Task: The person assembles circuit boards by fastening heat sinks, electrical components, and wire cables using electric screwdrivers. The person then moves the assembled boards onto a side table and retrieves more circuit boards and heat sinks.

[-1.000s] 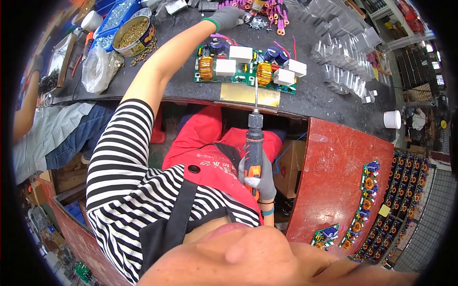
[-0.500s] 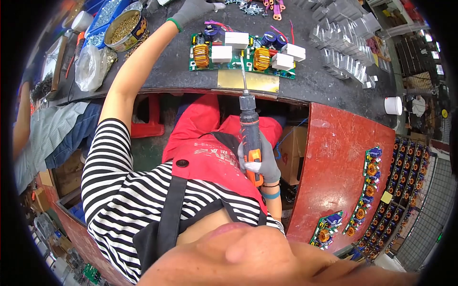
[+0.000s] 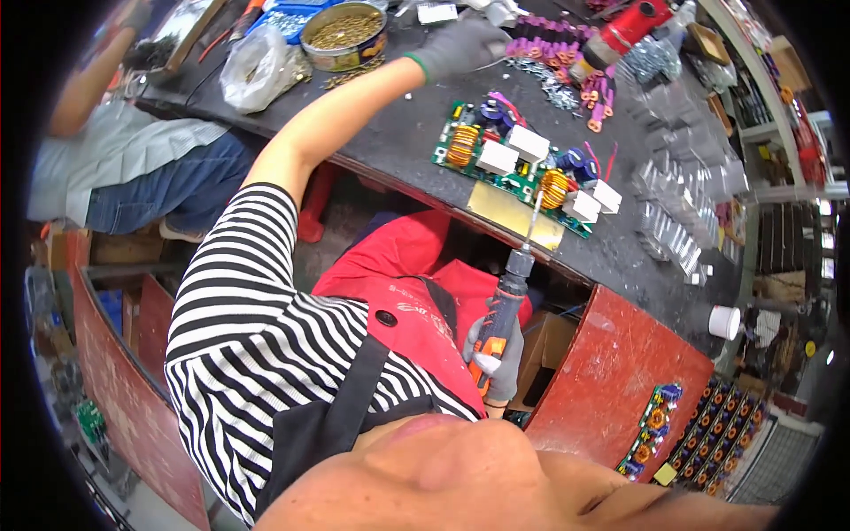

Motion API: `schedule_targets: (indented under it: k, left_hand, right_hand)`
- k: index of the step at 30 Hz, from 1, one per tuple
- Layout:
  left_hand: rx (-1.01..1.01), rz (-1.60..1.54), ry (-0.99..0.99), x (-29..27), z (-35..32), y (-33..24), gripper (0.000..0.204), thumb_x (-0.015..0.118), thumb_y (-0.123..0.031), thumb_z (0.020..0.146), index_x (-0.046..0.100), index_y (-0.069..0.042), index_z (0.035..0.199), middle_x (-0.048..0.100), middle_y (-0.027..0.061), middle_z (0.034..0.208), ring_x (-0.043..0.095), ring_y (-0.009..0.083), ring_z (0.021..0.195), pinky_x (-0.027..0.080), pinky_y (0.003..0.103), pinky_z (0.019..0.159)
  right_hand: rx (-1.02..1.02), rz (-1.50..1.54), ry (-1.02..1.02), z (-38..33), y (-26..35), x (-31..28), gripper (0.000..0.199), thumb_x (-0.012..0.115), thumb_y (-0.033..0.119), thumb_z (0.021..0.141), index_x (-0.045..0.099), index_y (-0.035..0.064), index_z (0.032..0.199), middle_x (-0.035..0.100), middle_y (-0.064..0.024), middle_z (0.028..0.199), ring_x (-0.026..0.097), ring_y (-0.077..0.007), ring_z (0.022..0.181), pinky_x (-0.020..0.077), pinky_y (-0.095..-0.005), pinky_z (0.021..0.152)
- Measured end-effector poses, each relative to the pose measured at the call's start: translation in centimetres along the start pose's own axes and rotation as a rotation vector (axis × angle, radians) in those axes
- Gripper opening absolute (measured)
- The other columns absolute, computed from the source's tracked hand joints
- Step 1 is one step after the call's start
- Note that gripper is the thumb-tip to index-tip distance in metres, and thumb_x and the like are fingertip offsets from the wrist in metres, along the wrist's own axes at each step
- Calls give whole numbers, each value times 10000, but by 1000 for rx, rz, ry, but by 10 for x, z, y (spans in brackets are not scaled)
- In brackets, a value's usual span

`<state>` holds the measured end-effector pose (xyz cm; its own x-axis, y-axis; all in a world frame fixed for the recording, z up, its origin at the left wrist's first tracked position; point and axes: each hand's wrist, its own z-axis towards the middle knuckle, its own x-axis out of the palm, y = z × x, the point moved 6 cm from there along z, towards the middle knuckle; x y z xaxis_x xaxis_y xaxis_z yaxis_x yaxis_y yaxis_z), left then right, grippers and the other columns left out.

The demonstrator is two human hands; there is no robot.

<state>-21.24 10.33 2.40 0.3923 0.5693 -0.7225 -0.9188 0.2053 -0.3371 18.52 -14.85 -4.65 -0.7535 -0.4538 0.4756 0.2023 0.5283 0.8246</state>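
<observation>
My right hand (image 3: 501,361), gloved in grey, is wrapped round an orange and black electric screwdriver (image 3: 505,305). Its long bit points at the green circuit board (image 3: 522,183), ending in front of a copper-wound coil (image 3: 554,188); contact cannot be made out. White blocks, dark blue capacitors and a second coil (image 3: 461,146) stand on this board. Over the far part of the bench my left hand (image 3: 465,49), also gloved, has its fingers drawn together beside loose silver screws (image 3: 553,81). Whatever those fingers hold is too small to name.
A tin of brass-coloured screws (image 3: 343,37) and a plastic bag (image 3: 259,69) are at the far left. Right of the board stand clear-looking finned parts (image 3: 677,208). A red tool (image 3: 624,35) lies beyond the screws. Another person (image 3: 133,168) sits at the left.
The view has swung, shifting the bench rightward and tilting it. My left hand has gone from flatter fingers to drawn-together ones near the silver screws. The screwdriver stays in my right hand.
</observation>
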Motion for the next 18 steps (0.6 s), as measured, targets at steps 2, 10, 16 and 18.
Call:
schedule_targets:
  k: [2,10,16,18]
  left_hand:
    - [-172,24,-81,-60,-26,38,223,682,-289,891,723,-104,1008,714,115,902,695,278,858,529,385,787]
    - [-369,306,240,-99,-144,70,256,653,-329,891,713,-149,1063,677,116,990,659,303,949,511,432,838]
    - [-274,433,130,-60,-146,69,233,672,-265,883,713,-163,1089,611,88,1040,601,284,1048,488,404,879]
    - [-263,411,73,-61,-158,81,198,667,-231,873,710,-138,1043,606,78,996,597,277,1042,488,399,882]
  right_hand:
    - [-4,6,12,0,1,-1,734,681,6,641,408,29,1321,602,-116,892,612,-178,620,518,-298,525]
    - [100,-55,129,20,-2,12,714,706,34,642,413,18,1292,608,-114,886,613,-173,644,522,-295,551]
    - [77,-151,181,24,-2,20,727,754,54,645,428,19,1294,612,-96,914,614,-152,705,519,-280,640]
    - [96,-142,140,20,1,20,757,765,27,639,421,18,1313,609,-92,921,614,-148,726,520,-282,652]
